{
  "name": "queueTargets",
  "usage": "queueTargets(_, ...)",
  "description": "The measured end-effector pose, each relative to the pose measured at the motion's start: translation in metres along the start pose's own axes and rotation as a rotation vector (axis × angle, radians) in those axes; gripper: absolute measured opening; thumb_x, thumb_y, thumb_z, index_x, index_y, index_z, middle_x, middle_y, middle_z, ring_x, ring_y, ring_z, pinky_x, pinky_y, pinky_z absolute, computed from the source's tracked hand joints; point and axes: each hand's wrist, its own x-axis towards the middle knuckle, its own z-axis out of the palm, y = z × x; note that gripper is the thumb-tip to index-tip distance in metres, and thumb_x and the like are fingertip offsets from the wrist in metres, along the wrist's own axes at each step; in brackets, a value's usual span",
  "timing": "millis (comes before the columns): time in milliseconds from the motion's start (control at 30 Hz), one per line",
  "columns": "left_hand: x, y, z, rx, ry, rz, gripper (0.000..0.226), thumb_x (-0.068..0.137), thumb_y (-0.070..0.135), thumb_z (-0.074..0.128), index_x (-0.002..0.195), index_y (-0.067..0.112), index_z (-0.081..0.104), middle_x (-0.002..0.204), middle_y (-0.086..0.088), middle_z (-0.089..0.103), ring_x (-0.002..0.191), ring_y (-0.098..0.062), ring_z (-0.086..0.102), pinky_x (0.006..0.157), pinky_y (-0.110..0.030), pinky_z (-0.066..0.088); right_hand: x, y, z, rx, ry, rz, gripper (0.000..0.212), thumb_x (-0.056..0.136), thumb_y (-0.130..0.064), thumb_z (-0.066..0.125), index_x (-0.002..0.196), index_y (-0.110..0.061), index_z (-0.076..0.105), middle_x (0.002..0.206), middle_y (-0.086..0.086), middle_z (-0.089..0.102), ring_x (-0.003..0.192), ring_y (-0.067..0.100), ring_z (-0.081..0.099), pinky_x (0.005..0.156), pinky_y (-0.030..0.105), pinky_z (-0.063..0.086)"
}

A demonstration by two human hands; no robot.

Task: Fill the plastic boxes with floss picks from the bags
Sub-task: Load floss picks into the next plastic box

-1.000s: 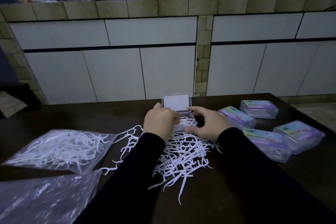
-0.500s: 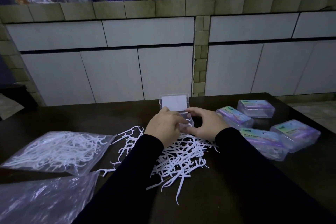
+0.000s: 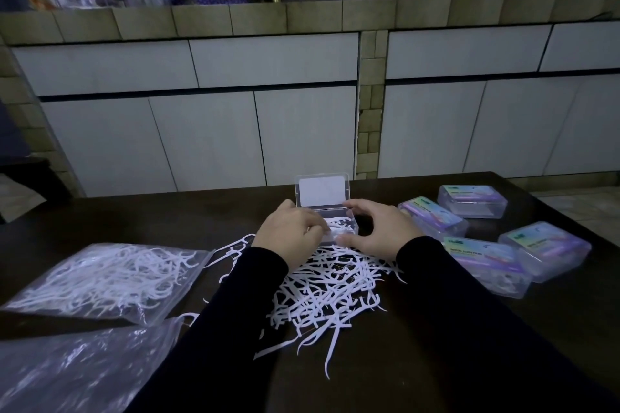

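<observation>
Head view, middle of the frame: an open plastic box sits on the dark table with its lid standing upright at the back, so picks can go straight in. The left hand has curled fingers over the box's near-left edge, seemingly pressing picks down inside. The right hand cups the box's right side, thumb at the front and fingers at the back corner, probably to steady it. A loose pile of floss picks lies just below the box, within easy reach. At lower left, one bag holds more picks and a second bag looks empty. Four closed boxes, apparently filled, sit at right.
</observation>
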Motion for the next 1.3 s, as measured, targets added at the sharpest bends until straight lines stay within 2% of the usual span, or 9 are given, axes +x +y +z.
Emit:
queueTargets(200, -0.002, 0.004, -0.008, 0.062, 0.055, -0.001, 0.026, 0.091, 0.026, 0.048, 0.105, 0.029, 0.070, 0.113, 0.013, 0.064, 0.097, -0.007, 0.043, 0.081, -0.024, 0.040, -0.006, -0.009, -0.009, -0.060, -0.015, -0.006, 0.077, 0.080, -0.058, 0.065, 0.146, -0.036, 0.030, 0.142, -0.005, 0.049, 0.127, 0.019, 0.047, 0.105, 0.042, 0.042)
queueTargets(367, -0.014, 0.018, -0.023, 0.041, 0.025, -0.018, 0.016, 0.089, 0.042, 0.056, 0.090, 0.033, 0.068, 0.099, 0.015, 0.066, 0.080, -0.002, 0.051, 0.070, -0.020, 0.038, -0.013, -0.021, -0.027, -0.136, 0.009, 0.103, 0.041, 0.088, -0.045, 0.063, 0.121, -0.021, 0.059, 0.113, -0.002, 0.059, 0.095, 0.012, 0.055, 0.080, 0.027, 0.045)
queueTargets(567, -0.031, 0.042, -0.031, 0.078, -0.277, -0.082, 0.079, 0.060, 0.077, 0.064, 0.126, 0.033, 0.058, 0.131, 0.013, 0.057, 0.121, -0.009, 0.051, 0.096, -0.030, 0.044, -0.028, -0.029, -0.045, -0.330, -0.267, 0.284, 0.042, 0.088, -0.039, 0.065, 0.118, -0.010, 0.059, 0.106, 0.004, 0.064, 0.100, 0.018, 0.059, 0.084, 0.029, 0.047)
queueTargets(733, -0.036, 0.044, -0.029, 0.119, -0.323, -0.126, 0.101, 0.048, 0.085, 0.064, 0.133, 0.032, 0.053, 0.136, 0.011, 0.054, 0.123, -0.010, 0.050, 0.099, -0.033, 0.045, -0.033, -0.030, -0.041, -0.381, -0.295, 0.306, 0.040, 0.086, -0.046, 0.066, 0.102, -0.012, 0.051, 0.076, 0.001, 0.050, 0.081, 0.015, 0.052, 0.066, 0.024, 0.040)
queueTargets(800, -0.037, 0.041, -0.028, 0.112, -0.332, -0.143, 0.094, 0.053, 0.082, 0.065, 0.132, 0.033, 0.054, 0.135, 0.011, 0.055, 0.122, -0.010, 0.050, 0.098, -0.032, 0.045, -0.034, -0.029, -0.037, -0.370, -0.302, 0.280, 0.042, 0.085, -0.046, 0.067, 0.102, -0.010, 0.054, 0.081, 0.001, 0.056, 0.084, 0.015, 0.055, 0.064, 0.022, 0.042)
queueTargets(900, -0.038, 0.035, -0.026, 0.066, -0.271, -0.127, 0.059, 0.075, 0.062, 0.067, 0.126, 0.034, 0.059, 0.130, 0.012, 0.058, 0.117, -0.008, 0.053, 0.098, -0.033, 0.046, -0.035, -0.027, -0.035, -0.305, -0.303, 0.241, 0.047, 0.084, -0.042, 0.070, 0.117, -0.010, 0.063, 0.105, 0.002, 0.067, 0.099, 0.017, 0.061, 0.082, 0.026, 0.050)
queueTargets(1000, -0.038, 0.024, -0.025, 0.020, -0.206, -0.111, 0.035, 0.087, 0.043, 0.062, 0.120, 0.033, 0.064, 0.124, 0.011, 0.062, 0.111, -0.007, 0.054, 0.096, -0.034, 0.048, -0.039, -0.027, -0.037, -0.230, -0.304, 0.189, 0.041, 0.086, -0.039, 0.069, 0.119, -0.015, 0.066, 0.111, 0.001, 0.067, 0.101, 0.015, 0.060, 0.080, 0.024, 0.048)
queueTargets(1167, -0.039, 0.021, -0.020, 0.051, -0.216, -0.098, 0.060, 0.077, 0.065, 0.062, 0.126, 0.031, 0.060, 0.125, 0.010, 0.060, 0.114, -0.009, 0.052, 0.095, -0.034, 0.047, -0.046, -0.027, -0.040, -0.222, -0.334, 0.177, 0.060, 0.078, -0.053, 0.070, 0.126, -0.018, 0.060, 0.124, 0.001, 0.062, 0.111, 0.016, 0.058, 0.084, 0.026, 0.046)
queueTargets(1300, -0.037, 0.024, -0.012, 0.122, -0.176, -0.063, 0.038, 0.090, 0.045, 0.055, 0.125, 0.031, 0.061, 0.121, 0.005, 0.057, 0.115, -0.014, 0.045, 0.097, -0.035, 0.043, -0.045, -0.027, -0.037, -0.227, -0.350, 0.168, 0.054, 0.079, -0.045, 0.073, 0.125, -0.020, 0.060, 0.118, -0.001, 0.062, 0.102, 0.013, 0.056, 0.080, 0.024, 0.046)
